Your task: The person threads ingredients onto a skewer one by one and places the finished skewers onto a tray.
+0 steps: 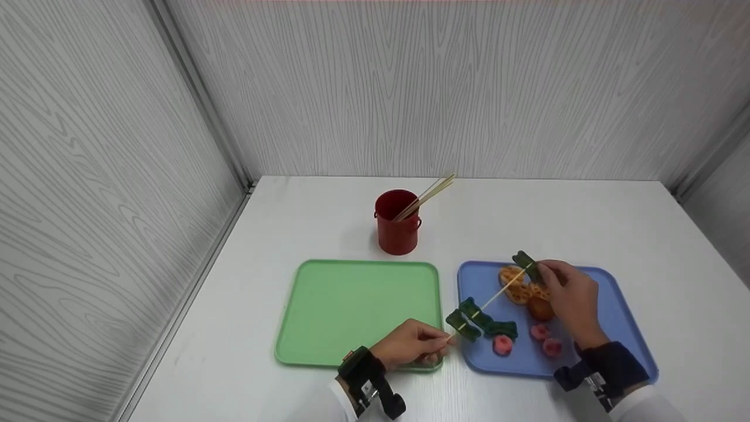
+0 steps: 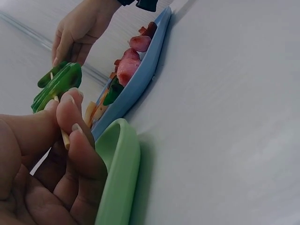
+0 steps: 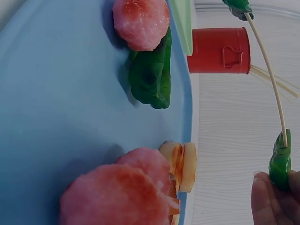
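Note:
My left hand [image 1: 410, 344] pinches one end of a thin wooden skewer [image 1: 503, 290] between thumb and fingertips, above the right edge of the green tray. Two folded green pepper pieces [image 1: 463, 325] are threaded on the skewer close to that hand. At the far end my right hand [image 1: 571, 296] pinches another green pepper piece [image 3: 280, 164], which sits on the skewer's tip. In the right wrist view the skewer bows slightly. Below it, on the blue tray [image 1: 615, 316], lie a loose green pepper piece [image 1: 503, 330] and several pink, meatball-like lumps [image 1: 502, 344].
Also on the blue tray are a brown ball [image 1: 540, 308] and browned slices with holes [image 1: 512, 275]. To its left lies the green tray [image 1: 363, 310]. Behind the trays stands a red bucket [image 1: 398, 234] holding several skewers [image 1: 430, 193]. Grey wood-grain panels border the white table.

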`<act>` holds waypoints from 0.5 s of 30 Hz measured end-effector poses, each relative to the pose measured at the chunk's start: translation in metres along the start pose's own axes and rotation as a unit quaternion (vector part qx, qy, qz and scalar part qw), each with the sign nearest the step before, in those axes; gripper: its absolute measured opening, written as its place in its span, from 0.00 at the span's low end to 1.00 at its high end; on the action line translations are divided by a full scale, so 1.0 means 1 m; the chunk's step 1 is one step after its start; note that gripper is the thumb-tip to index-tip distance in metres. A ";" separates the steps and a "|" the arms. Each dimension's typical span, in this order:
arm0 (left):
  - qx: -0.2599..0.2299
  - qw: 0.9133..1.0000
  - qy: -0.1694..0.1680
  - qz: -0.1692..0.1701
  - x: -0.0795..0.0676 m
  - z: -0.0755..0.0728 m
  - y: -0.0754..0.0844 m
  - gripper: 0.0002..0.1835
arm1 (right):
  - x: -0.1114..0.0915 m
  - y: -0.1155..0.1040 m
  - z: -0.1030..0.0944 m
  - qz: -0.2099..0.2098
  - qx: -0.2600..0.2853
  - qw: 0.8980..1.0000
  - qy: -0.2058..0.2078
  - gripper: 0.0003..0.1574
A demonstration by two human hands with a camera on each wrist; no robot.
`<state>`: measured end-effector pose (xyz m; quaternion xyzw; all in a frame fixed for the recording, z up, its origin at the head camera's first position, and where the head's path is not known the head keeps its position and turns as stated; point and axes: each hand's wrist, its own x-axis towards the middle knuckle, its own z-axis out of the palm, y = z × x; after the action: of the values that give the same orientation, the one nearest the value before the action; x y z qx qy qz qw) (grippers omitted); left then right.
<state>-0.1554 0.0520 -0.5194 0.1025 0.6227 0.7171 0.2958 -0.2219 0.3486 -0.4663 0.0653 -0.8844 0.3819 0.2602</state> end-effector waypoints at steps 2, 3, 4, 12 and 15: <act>-0.003 1.000 0.000 0.001 0.000 0.000 0.000 0.13 | 0.000 -0.001 0.000 0.005 0.000 1.000 -0.002 0.09; -0.005 1.000 0.000 0.001 0.000 0.000 -0.001 0.13 | 0.000 -0.001 0.000 0.006 0.000 1.000 -0.003 0.09; -0.008 1.000 0.000 0.001 0.000 0.000 -0.001 0.13 | 0.001 -0.001 0.000 0.006 -0.001 1.000 -0.002 0.10; -0.014 1.000 0.002 -0.008 0.000 0.000 0.000 0.13 | 0.000 -0.002 0.000 -0.002 0.000 1.000 0.009 0.08; -0.014 1.000 0.005 -0.009 -0.001 0.001 0.001 0.12 | 0.000 -0.002 0.000 -0.009 0.004 1.000 0.013 0.08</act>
<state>-0.1542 0.0521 -0.5185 0.0893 0.6150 0.7234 0.3009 -0.2214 0.3475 -0.4654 0.0692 -0.8789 0.3839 0.2744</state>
